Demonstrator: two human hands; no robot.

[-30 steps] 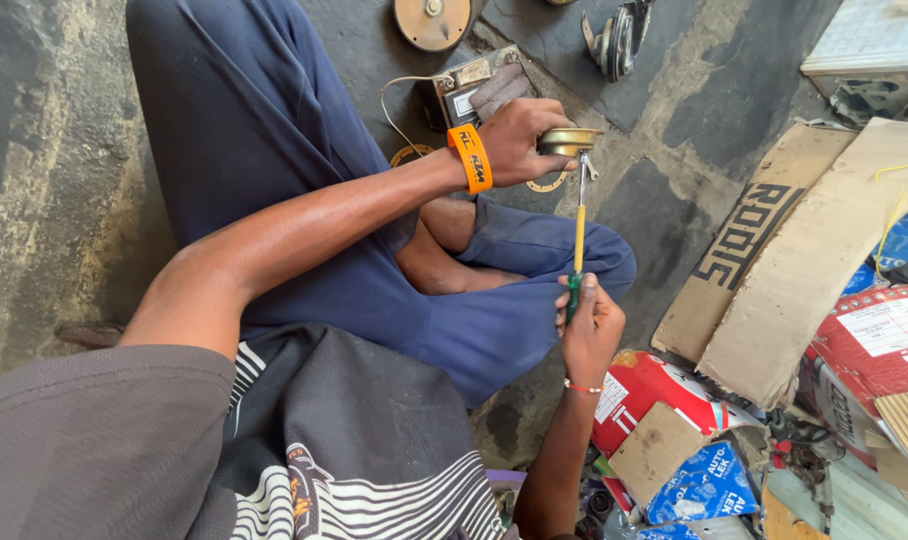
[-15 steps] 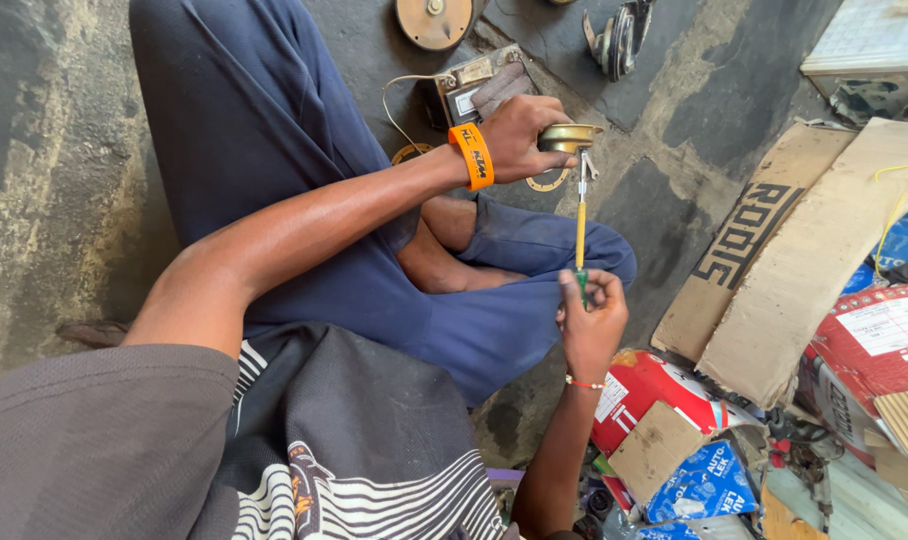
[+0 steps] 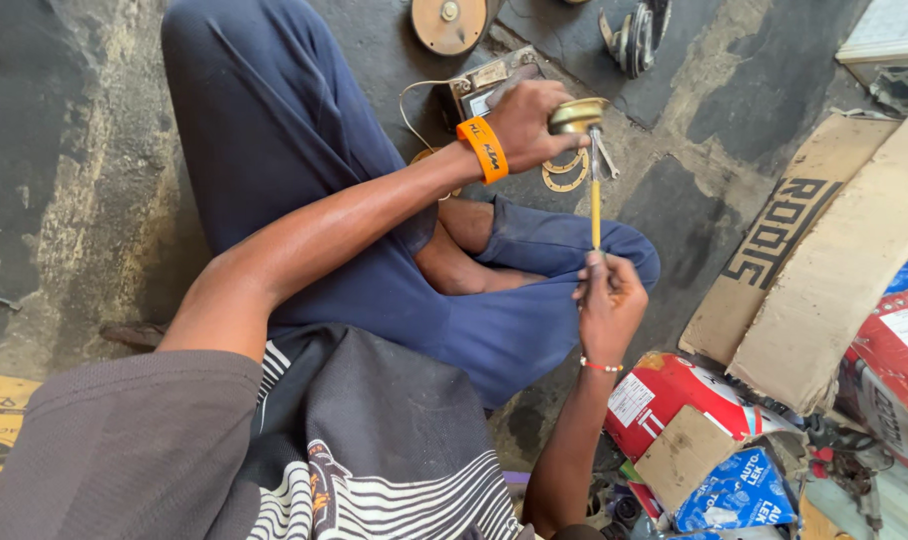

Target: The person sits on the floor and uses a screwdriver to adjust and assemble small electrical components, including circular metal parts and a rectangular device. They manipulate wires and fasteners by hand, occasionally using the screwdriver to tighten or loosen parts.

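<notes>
Nearest to you, your right hand [image 3: 610, 305] is curled shut around the handle of a yellow screwdriver [image 3: 595, 208], fingers wrapped tight and thumb laid along the grip, with a thin beaded bracelet [image 3: 600, 366] at the wrist. The shaft stands almost upright above your crossed legs in dark blue trousers [image 3: 304, 170], and its tip meets the underside of a small round brass-coloured part [image 3: 577, 115].

Just beyond, your left hand [image 3: 527, 122] is closed on that brass part, gripping it from the side with the fingers bent around it; an orange wristband [image 3: 483, 149] sits on that wrist. The part is held up in the air over your knee, not resting on the ground.

On the floor right behind the hand lie flat ring-shaped gaskets [image 3: 564, 176] and a small grey metal box [image 3: 479, 88] with a thin wire looping from it. Farther out lie a round tan disc [image 3: 448, 24] and a dark metal piece [image 3: 634, 36]. To your right, cardboard sheets [image 3: 824, 250] lean over red and blue cartons [image 3: 674, 395].
</notes>
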